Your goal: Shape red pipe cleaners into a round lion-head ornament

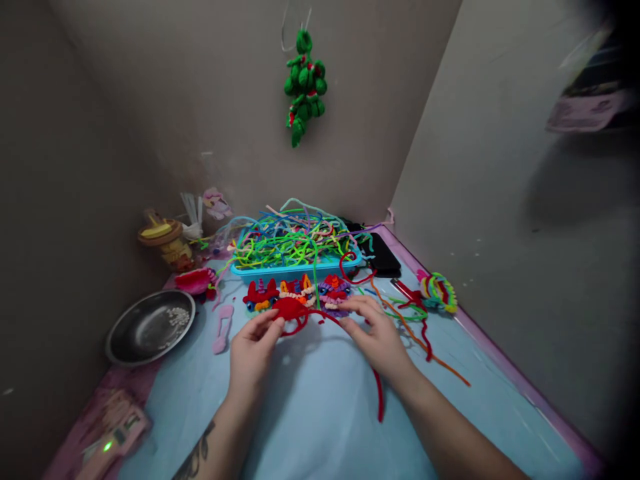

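Pinching the red piece [289,308] in the left hand [250,353], above the counter [310,413], in front of the blue tray [280,272]; extending its strand [327,315] crosswise to the right hand [383,341], farther from the piece (whether pinching or merely touching, cannot tell).

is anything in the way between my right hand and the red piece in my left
Nothing visible blocks the gap between the right hand and the red piece at the left hand. Only a red strand spans it, and the small colourful figures sit just beyond.
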Motion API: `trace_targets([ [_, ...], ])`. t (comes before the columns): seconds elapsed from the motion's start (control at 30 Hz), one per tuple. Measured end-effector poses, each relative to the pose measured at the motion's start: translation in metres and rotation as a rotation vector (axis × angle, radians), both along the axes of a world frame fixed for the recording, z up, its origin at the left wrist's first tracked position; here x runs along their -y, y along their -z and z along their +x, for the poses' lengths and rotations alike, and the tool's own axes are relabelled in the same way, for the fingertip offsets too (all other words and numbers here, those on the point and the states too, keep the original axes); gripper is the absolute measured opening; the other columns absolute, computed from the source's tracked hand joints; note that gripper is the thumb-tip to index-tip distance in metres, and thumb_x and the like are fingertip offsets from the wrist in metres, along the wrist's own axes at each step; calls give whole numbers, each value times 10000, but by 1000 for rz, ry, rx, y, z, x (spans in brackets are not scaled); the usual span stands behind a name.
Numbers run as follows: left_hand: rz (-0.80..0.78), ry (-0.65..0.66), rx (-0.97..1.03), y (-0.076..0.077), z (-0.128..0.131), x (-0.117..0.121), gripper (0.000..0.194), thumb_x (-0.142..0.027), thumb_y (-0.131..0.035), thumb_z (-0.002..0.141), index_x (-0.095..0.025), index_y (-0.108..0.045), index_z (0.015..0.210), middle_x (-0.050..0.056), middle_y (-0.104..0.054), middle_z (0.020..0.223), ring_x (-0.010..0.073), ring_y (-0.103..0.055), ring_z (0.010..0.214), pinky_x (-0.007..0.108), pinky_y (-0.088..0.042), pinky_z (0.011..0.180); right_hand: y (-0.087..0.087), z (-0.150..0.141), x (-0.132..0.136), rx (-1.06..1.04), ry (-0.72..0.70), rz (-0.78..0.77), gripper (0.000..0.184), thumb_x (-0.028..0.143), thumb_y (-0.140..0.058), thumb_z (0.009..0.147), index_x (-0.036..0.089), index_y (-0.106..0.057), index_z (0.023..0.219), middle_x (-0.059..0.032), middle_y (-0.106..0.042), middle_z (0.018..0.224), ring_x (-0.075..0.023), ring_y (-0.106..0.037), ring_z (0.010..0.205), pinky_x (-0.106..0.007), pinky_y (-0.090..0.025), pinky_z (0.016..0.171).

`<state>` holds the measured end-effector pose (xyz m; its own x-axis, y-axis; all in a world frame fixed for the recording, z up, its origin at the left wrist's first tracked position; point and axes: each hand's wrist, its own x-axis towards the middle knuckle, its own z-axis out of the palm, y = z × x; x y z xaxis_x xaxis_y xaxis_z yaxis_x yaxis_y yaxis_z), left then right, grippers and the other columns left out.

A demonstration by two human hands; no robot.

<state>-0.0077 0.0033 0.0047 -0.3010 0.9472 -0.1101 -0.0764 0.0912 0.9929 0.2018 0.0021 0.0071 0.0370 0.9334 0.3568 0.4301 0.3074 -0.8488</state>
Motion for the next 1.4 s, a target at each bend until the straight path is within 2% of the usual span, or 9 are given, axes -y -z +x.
trace_targets([
  [0.1, 44, -98, 9, -2, -10, -5, 404, -355, -761, 578, -133, -681, 907, -5, -625, 633, 68, -479, 502, 176, -352, 462, -6, 15, -2, 1, -18, -156, 248, 317, -554, 784, 181, -646, 970, -9, -521, 727, -142, -498, 673, -262, -412, 634],
  [0.17, 75, -124, 19, -1, -14, -7, 407, -361, -757, 585, -145, -681, 921, -16, -614, 631, 59, -457, 495, 172, -337, 460, -6, 20, -3, 11, -149, -331, 304, 349, -570, 767, 172, -637, 1005, 40, -432, 590, -109, -411, 538, -228, -339, 519],
  [0.27, 90, -157, 26, 0, -19, -9, 407, -377, -753, 585, -149, -684, 915, -25, -600, 612, 57, -443, 491, 176, -329, 462, -1, 18, 0, 46, -346, -524, 281, 324, -617, 724, 165, -636, 955, 71, -376, 534, -82, -353, 490, -206, -265, 475],
  [0.37, 102, -180, 34, 0, -21, -10, 417, -378, -757, 579, -156, -684, 923, -32, -595, 609, 53, -429, 487, 177, -320, 461, 3, 10, 3, 36, -436, -612, 148, 279, -619, 713, 152, -621, 789, 62, -424, 540, -78, -383, 502, -197, -272, 477],
  [0.47, 98, -168, 56, -1, -21, -11, 409, -368, -760, 580, -163, -681, 925, -30, -608, 628, 50, -431, 493, 172, -314, 462, 3, 7, 4, -41, -443, -599, 156, 293, -629, 714, 150, -578, 681, 46, -465, 559, -82, -410, 522, -195, -291, 487],
  [0.6, 27, -73, 89, -1, -15, -9, 401, -344, -783, 547, -142, -681, 877, -35, -587, 580, 47, -426, 475, 166, -302, 450, 1, 12, 0, -299, -255, -450, 267, 415, -608, 752, 155, -572, 703, 34, -480, 568, -84, -420, 520, -200, -310, 486],
  [0.77, -81, 112, 139, -1, -6, -4, 402, -328, -798, 527, -121, -682, 852, -34, -572, 535, 42, -417, 454, 165, -294, 444, 2, 13, -3, -666, -131, -379, 368, 512, -674, 671, 165, -572, 738, 25, -525, 565, -80, -443, 480, -201, -338, 467],
  [1.17, -174, 277, 214, -1, 4, 2, 381, -321, -806, 529, -136, -678, 837, -28, -596, 542, 47, -451, 468, 160, -322, 473, 8, -6, 5, -768, -230, -498, 357, 495, -691, 672, 165, -566, 723, 25, -546, 556, -78, -472, 481, -193, -337, 463],
  [1.4, -124, 330, 162, 3, 6, 5, 363, -320, -793, 545, -145, -679, 841, 9, -654, 612, 98, -550, 533, 197, -403, 534, 4, -11, 6, -760, -246, -662, 365, 478, -687, 651, 143, -567, 733, 39, -537, 500, -32, -357, 351, -167, -182, 359],
])
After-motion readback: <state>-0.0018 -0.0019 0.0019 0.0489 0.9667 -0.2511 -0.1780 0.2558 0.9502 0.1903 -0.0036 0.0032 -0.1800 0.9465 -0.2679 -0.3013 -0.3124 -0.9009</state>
